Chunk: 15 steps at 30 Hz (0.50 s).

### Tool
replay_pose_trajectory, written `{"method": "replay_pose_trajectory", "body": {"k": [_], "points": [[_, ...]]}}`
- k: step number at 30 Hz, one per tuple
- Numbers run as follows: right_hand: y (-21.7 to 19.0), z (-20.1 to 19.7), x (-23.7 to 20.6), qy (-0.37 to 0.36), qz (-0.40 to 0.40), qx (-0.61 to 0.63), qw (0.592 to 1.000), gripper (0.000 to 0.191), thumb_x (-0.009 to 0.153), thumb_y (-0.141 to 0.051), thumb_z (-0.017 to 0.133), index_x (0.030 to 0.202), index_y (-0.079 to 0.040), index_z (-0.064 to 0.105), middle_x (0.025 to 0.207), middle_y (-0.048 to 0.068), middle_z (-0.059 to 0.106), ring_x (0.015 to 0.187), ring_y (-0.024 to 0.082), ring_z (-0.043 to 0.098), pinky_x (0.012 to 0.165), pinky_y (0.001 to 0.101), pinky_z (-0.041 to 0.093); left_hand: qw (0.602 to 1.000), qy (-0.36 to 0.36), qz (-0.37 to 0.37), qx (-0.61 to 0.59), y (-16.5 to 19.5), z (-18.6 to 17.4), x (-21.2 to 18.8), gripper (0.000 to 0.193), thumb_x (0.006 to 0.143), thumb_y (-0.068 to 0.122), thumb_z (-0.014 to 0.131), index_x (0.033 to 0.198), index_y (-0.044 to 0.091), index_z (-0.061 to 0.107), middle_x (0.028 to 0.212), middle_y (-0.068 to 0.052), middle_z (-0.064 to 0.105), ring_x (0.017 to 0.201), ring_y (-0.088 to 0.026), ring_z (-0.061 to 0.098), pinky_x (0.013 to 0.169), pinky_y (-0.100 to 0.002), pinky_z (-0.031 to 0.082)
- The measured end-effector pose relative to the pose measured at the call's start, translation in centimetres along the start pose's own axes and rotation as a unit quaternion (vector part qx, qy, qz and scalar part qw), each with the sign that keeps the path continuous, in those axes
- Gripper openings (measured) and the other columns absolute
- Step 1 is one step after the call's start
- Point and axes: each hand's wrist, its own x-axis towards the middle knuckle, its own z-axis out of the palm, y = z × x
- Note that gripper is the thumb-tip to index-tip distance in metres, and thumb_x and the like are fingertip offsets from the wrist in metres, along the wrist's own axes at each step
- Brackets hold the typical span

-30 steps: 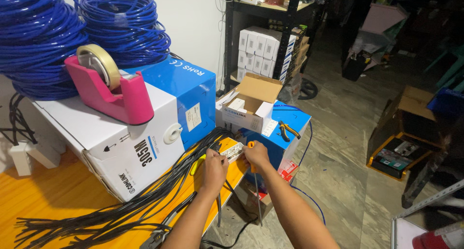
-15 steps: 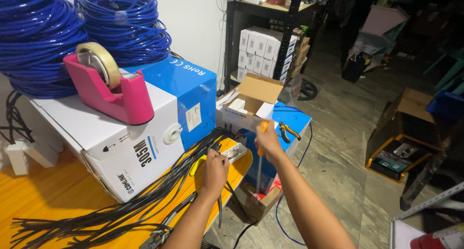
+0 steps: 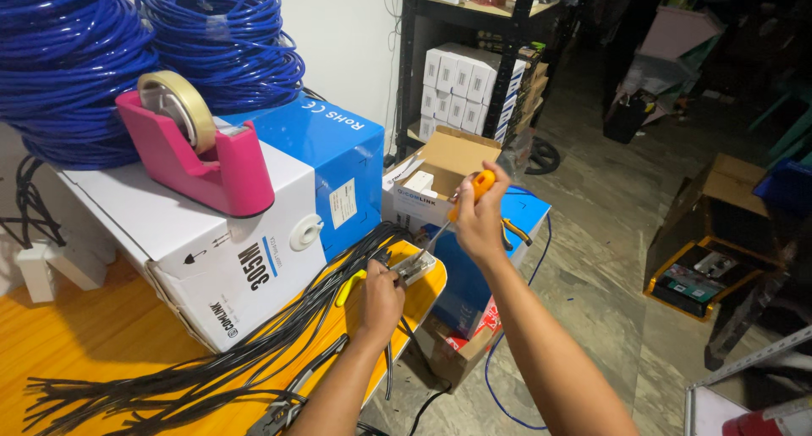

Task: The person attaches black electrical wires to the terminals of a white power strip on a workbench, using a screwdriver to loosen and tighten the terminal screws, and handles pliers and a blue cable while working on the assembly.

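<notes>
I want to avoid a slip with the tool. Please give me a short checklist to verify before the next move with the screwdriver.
1. Right hand grips the orange-handled screwdriver firmly: ok.
2. Left hand steadies the small grey part at the table edge: ok.
3. Screwdriver tip seated in a screw: cannot tell, too small to see.
4. Black cables away from the part: not ok, they run right beside it.
5. Left fingers out of the tip's path: cannot tell.
</notes>
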Motion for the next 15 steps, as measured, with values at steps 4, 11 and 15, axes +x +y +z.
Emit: {"method": "replay_pose_trajectory", "body": {"k": [4,11,15], "points": [[0.34,0.35,-0.72,0.001,-0.013,-0.048,0.999,0.042,0.108,-0.005,0.048,0.144,-0.003,0.027,0.104,0.007,0.052,0.087,0.013,0.058,0.078,0.0272,0.053,1.000,-0.005,-0.015,-0.005,0.02,0.07,0.01,0.013,0.083,0.001,0.070,0.093,-0.006,0.074,0.103,-0.018,0.060,0.089,-0.038,0.066,0.080,-0.045,0.053],[-0.25,0.26,-0.49,0.007,0.007,-0.036,0.999,0.041,0.108,-0.007,0.048,0.142,-0.003,0.026,0.105,0.007,0.052,0.085,0.012,0.058,0.077,0.0268,0.054,1.000,0.000,-0.020,0.010,-0.01,0.14,0.08,0.012,0.083,0.003,0.072,0.091,-0.005,0.075,0.103,-0.016,0.061,0.088,-0.037,0.067,0.079,-0.044,0.054],[-0.55,0.57,-0.50,0.000,0.009,-0.041,0.999,0.041,0.107,-0.007,0.048,0.142,-0.003,0.027,0.104,0.007,0.052,0.084,0.012,0.058,0.074,0.0269,0.054,1.000,0.003,-0.017,0.011,-0.05,0.28,0.19,0.012,0.083,0.003,0.072,0.092,-0.004,0.076,0.101,-0.017,0.060,0.086,-0.036,0.066,0.077,-0.044,0.054]]}}
